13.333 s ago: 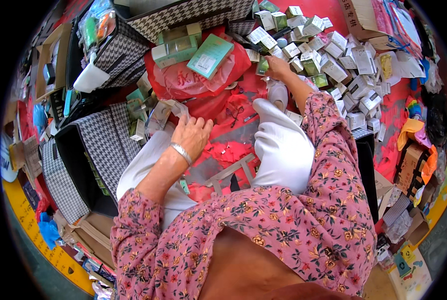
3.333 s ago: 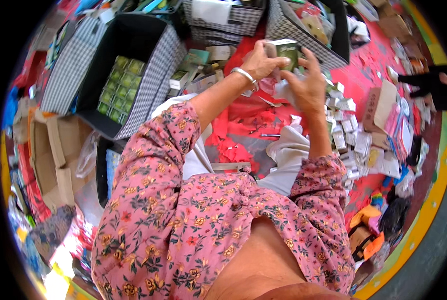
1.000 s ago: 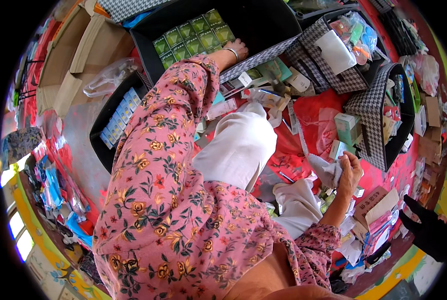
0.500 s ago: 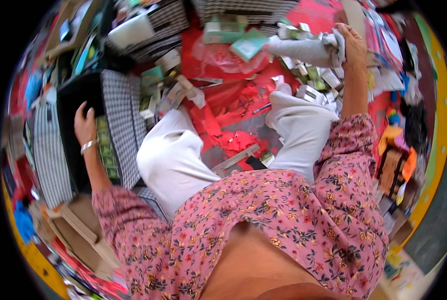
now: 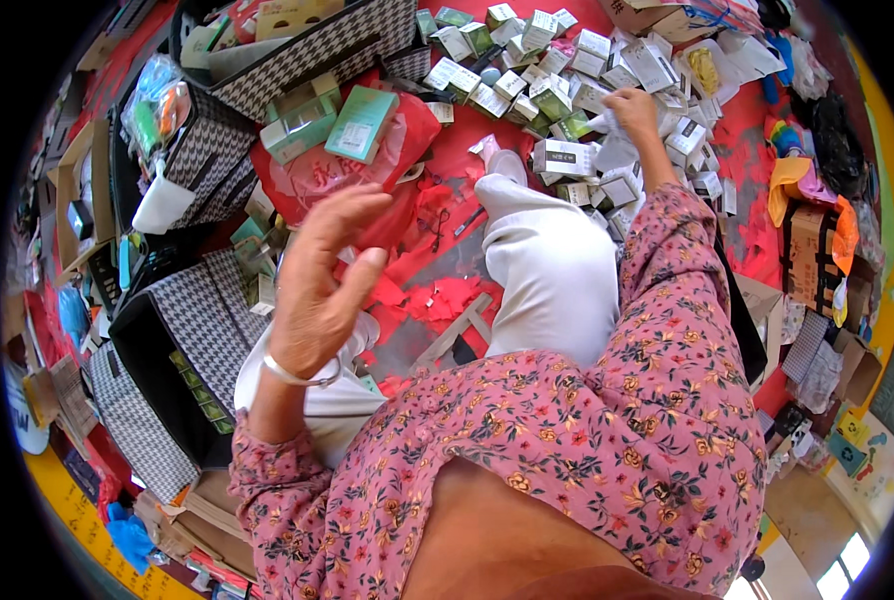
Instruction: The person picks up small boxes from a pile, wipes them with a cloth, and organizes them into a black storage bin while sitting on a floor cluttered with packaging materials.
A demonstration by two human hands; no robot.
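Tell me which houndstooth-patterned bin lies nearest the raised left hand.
The open houndstooth bin just left of the left hand, with green packets inside. The other houndstooth bins sit farther up, holding mixed goods.

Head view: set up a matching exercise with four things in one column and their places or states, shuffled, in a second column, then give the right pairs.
1. left hand
2. right hand
3. checked bin
4. red bag

A. holds green packets inside
B. raised, open, empty
C. teal boxes lie on it
D. reaching into the pile of small boxes

Pairs: 1-B, 2-D, 3-A, 4-C
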